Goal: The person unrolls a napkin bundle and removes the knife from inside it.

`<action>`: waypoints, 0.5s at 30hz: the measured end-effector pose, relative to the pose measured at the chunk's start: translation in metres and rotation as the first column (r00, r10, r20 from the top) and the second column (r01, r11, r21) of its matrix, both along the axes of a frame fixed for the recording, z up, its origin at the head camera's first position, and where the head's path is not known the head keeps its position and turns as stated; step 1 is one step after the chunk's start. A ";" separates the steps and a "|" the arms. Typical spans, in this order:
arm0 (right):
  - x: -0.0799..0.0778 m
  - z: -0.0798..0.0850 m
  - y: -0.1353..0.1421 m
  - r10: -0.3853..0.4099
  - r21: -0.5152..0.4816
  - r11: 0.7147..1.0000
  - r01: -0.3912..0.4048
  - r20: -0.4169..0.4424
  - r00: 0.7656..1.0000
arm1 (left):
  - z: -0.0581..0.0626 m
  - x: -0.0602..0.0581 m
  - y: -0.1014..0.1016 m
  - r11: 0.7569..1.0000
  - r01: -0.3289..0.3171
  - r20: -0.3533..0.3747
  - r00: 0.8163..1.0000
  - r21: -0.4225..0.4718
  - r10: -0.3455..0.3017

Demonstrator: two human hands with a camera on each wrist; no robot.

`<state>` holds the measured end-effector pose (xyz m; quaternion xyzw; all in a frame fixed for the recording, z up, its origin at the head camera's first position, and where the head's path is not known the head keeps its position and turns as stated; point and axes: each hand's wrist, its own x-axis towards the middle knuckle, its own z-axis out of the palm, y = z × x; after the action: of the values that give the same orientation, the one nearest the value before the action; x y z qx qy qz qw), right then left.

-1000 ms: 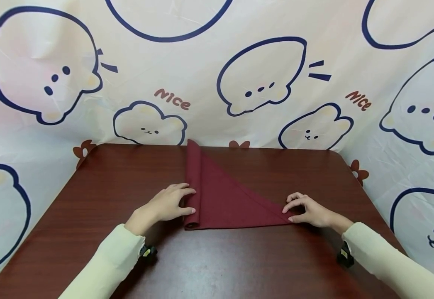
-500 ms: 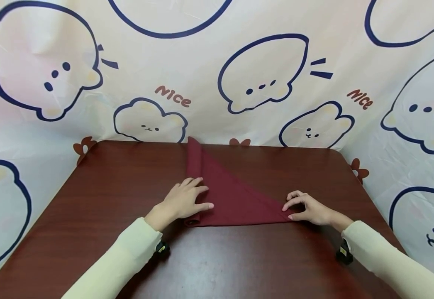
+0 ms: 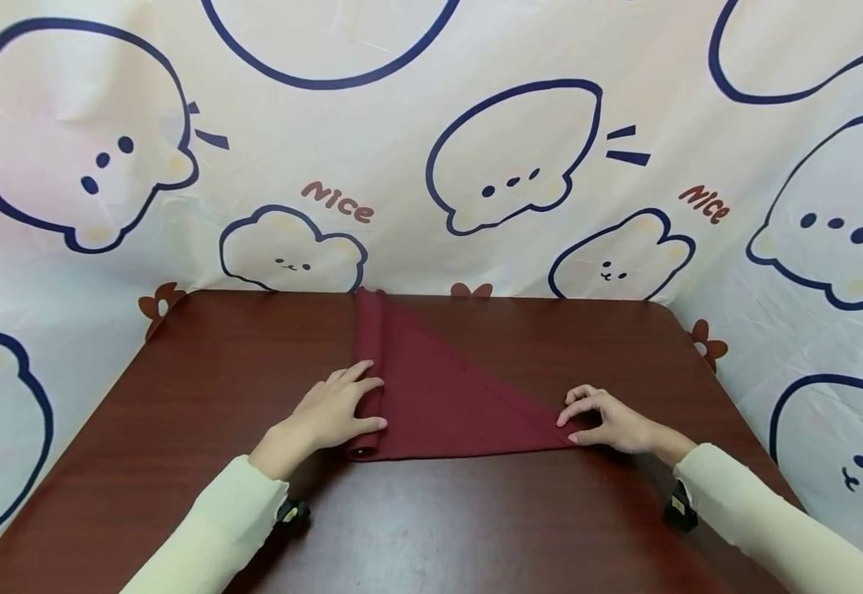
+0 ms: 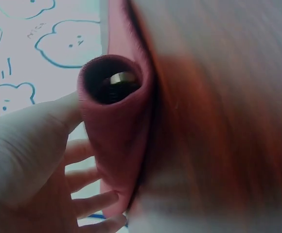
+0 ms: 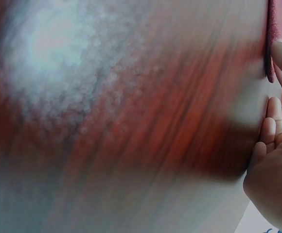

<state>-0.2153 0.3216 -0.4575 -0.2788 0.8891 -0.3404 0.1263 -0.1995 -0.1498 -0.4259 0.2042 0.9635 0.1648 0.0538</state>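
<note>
A dark red cloth (image 3: pixel 446 404) lies on the brown table, its left side wound into an upright-running roll (image 3: pixel 369 330) and the rest a flat triangle narrowing to the right. My left hand (image 3: pixel 327 412) rests on the near part of the roll, fingers spread and thumb along its right side. In the left wrist view, the roll's near end (image 4: pixel 114 116) is a hollow opening with something dark and a pale yellowish spot inside. At the cloth's right corner, my right hand (image 3: pixel 613 419) pinches the tip between thumb and forefinger; its other fingers are curled.
The brown wooden table (image 3: pixel 431 528) has a glossy reflection near its front. A white sheet (image 3: pixel 402 165) printed with blue-outlined cartoon animals hangs behind the table and along both sides. Small black devices (image 3: pixel 680 505) are strapped at both wrists.
My left hand moved right across the roll onto the flat cloth, then back left onto the roll. The roll now lies slightly further left. My right hand stays at the corner.
</note>
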 end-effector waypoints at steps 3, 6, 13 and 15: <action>0.001 0.003 -0.001 0.007 -0.006 1.000 -0.007 0.005 1.000 | 0.002 0.002 -0.011 1.000 -0.018 0.017 1.000 0.017 0.018; 0.001 0.004 -0.002 0.014 -0.010 1.000 -0.014 0.008 1.000 | 0.005 0.003 -0.021 0.999 -0.033 0.028 0.999 0.024 0.032; 0.002 0.003 -0.002 0.005 -0.014 1.000 -0.005 0.010 1.000 | 0.005 0.004 -0.020 0.999 -0.032 -0.027 0.999 -0.006 0.032; 0.002 0.002 -0.002 0.004 -0.021 1.000 -0.004 0.010 1.000 | 0.003 0.003 -0.013 1.000 -0.011 -0.061 0.998 -0.013 0.011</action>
<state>-0.2137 0.3192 -0.4553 -0.2804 0.8842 -0.3507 0.1284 -0.1962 -0.1629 -0.4231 0.2035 0.9668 0.1522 0.0250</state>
